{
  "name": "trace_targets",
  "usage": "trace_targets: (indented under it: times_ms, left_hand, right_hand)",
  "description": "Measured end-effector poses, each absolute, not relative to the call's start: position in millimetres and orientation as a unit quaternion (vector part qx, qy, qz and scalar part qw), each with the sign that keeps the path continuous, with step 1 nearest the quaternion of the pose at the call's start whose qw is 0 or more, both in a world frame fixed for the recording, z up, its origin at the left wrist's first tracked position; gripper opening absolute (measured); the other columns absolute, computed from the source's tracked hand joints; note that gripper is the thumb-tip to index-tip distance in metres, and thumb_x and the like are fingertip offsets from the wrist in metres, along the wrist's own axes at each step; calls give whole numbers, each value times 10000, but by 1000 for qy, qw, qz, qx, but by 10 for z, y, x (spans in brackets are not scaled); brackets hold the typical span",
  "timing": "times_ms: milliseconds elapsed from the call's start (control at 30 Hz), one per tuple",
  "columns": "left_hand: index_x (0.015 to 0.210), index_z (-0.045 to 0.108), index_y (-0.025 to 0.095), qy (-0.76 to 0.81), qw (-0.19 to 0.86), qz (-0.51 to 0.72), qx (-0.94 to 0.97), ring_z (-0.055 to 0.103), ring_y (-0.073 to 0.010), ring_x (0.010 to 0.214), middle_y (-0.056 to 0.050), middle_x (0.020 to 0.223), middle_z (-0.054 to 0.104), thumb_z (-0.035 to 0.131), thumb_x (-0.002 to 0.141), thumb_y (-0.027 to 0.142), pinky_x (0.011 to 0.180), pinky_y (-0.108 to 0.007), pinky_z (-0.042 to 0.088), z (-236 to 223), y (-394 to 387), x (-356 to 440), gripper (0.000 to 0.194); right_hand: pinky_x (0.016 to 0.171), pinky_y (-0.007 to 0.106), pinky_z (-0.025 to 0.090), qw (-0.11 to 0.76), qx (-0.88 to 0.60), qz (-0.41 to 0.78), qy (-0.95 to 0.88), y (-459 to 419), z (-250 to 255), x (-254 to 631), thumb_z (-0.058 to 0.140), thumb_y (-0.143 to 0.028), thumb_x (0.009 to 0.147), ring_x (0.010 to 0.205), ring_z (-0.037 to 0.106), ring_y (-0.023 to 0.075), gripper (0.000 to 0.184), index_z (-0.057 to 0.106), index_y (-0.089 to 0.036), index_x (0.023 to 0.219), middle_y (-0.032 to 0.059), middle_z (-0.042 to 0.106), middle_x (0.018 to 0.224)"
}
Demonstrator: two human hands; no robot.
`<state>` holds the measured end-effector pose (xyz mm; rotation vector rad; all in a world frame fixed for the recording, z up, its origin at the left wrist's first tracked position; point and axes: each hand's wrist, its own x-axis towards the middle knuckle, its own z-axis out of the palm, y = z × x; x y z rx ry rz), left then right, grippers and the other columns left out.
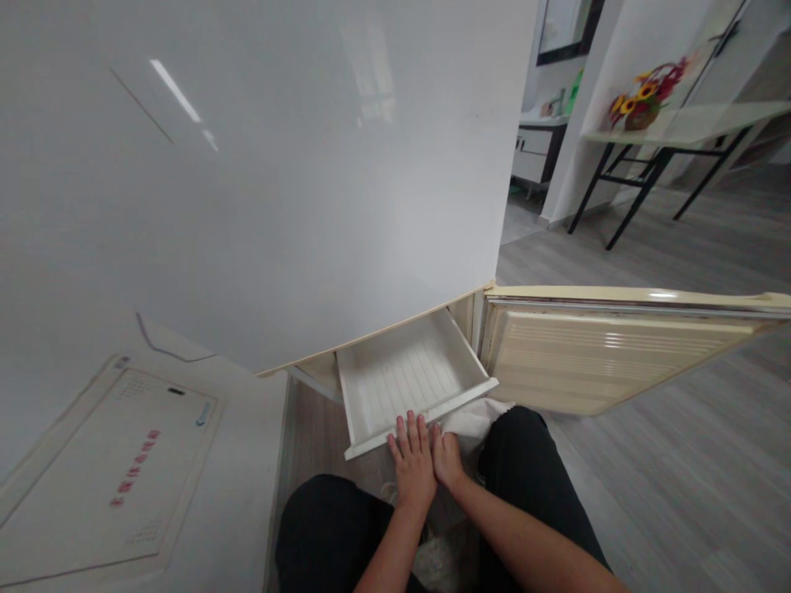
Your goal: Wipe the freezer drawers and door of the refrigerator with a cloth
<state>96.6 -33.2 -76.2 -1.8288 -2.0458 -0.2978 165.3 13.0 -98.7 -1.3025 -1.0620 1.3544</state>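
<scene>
A white plastic drawer (pixel 371 387) is pulled out from the bottom of a pale fridge (pixel 278 206). It has a ribbed floor and nothing in it. My left hand (pixel 412 461) lies flat with fingers stretched out, fingertips on the drawer's front edge. My right hand (pixel 446 457) sits right beside it, touching it, with its fingertips at the drawer front and next to a white cloth (pixel 473 420). Whether the right hand grips the cloth is hidden. My knees in black trousers are on either side.
The fridge's lower door (pixel 618 354) stands swung open to the right, cream ribbed inside. A white appliance top (pixel 111 461) with red lettering is at lower left. Grey wood floor (pixel 680 461) stretches right. A black-legged glass table (pixel 680 132) with flowers stands far right.
</scene>
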Motion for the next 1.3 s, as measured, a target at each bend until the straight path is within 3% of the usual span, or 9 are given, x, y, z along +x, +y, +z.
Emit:
trace_targets:
  times_ms: [167, 267, 433, 600, 733, 967, 1133, 1300]
  left_hand:
    - [1618, 202, 98, -736, 123, -78, -661, 52, -409, 1578, -210, 1693, 136, 718, 769, 308, 1250, -667, 165, -631, -365, 980, 1015]
    - [1623, 128, 72, -730, 117, -74, -669, 77, -385, 1583, -225, 1681, 191, 723, 762, 349, 1257, -648, 148, -601, -414, 975, 1083]
    - [1637, 93, 140, -691, 120, -79, -708, 149, -335, 1582, -177, 1680, 246, 684, 810, 379, 1267, -599, 171, -679, -560, 923, 1044]
    - [1637, 79, 140, -704, 110, -81, -697, 175, -355, 1574, -189, 1685, 215, 684, 813, 340, 1247, -605, 234, -659, -529, 958, 1042]
    - [1640, 90, 177, -706, 89, -83, -698, 197, -315, 1574, -139, 1699, 195, 656, 816, 251, 1236, -532, 313, -586, -329, 993, 1002]
    - [1624, 217, 200, -715, 86, -86, -689, 312, -326, 1533, -148, 1659, 305, 638, 858, 260, 1207, -537, 358, -741, -173, 983, 876]
    - [1608, 285, 236, -722, 84, -101, -679, 255, -318, 1556, -124, 1668, 284, 645, 875, 266, 1237, -513, 320, -683, -183, 861, 818]
    - [1622, 235, 207, -742, 117, -107, -651, 58, -376, 1580, -153, 1704, 41, 655, 835, 202, 1252, -612, 222, -427, 63, 599, 891]
  right_hand:
    - [829, 320, 507, 489, -614, 542, -299, 243, -961, 1696, 424, -608, 893, 913, 646, 218, 451, 606, -201, 826, 82, 724, 854]
    - [878, 323, 503, 504, -620, 557, -228, 299, -906, 1767, 475, -606, 837, 996, 636, 225, 428, 595, -200, 894, 74, 714, 914]
    - [1028, 349, 468, 535, -580, 573, -223, 270, -865, 1819, 544, -606, 783, 1175, 604, 249, 460, 602, -197, 984, 96, 713, 1116]
    - [1002, 355, 475, 513, -580, 586, -240, 208, -885, 1808, 563, -640, 787, 1123, 622, 255, 495, 620, -192, 990, 93, 727, 1040]
    - [1078, 367, 428, 550, -527, 575, -298, 316, -781, 1836, 585, -650, 815, 1217, 582, 259, 541, 635, -176, 1072, 109, 715, 1134]
    - [1123, 411, 415, 537, -469, 617, -333, 450, -730, 1909, 598, -720, 816, 1195, 605, 263, 650, 659, -157, 1134, 128, 715, 1173]
    - [1199, 455, 337, 531, -464, 596, -385, 380, -742, 1958, 568, -715, 861, 1294, 558, 281, 676, 637, -182, 1271, 131, 662, 1320]
    - [1184, 469, 364, 468, -407, 602, -503, 405, -601, 1896, 544, -760, 866, 1273, 566, 301, 670, 683, -203, 1212, 120, 706, 1192]
